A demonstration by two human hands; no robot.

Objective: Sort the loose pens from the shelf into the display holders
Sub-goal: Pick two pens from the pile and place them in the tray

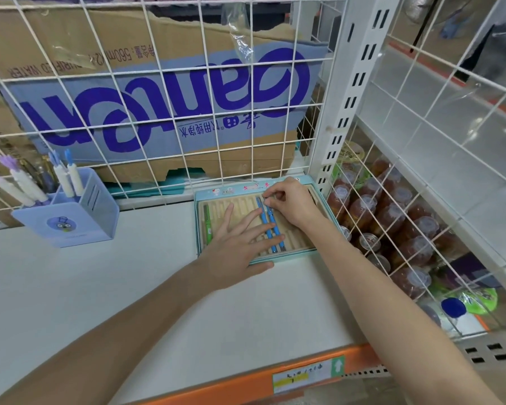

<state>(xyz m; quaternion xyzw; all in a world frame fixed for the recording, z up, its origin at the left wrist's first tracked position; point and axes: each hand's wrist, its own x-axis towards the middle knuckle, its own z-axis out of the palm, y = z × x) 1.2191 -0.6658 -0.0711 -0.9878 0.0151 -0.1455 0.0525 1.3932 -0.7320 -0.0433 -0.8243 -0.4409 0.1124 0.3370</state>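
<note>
A light-blue display tray [202,197] with beige slotted grooves lies on the white shelf against the wire grid. A green pen [208,225] lies in its leftmost slot. Two blue pens [268,226] lie side by side near the tray's middle. My left hand [237,244] rests flat on the tray with fingers spread, touching the blue pens. My right hand [289,203] curls over the top end of the blue pens and pinches one of them. A purple pen holder [79,217] at the left holds several white pens with purple and blue caps.
A wire grid [164,112] backs the shelf, with a cardboard box [158,92] behind it. A white upright post [345,92] stands right of the tray. Beyond a wire divider, bottled drinks [392,223] fill the right bay. An orange shelf edge [246,381] runs in front.
</note>
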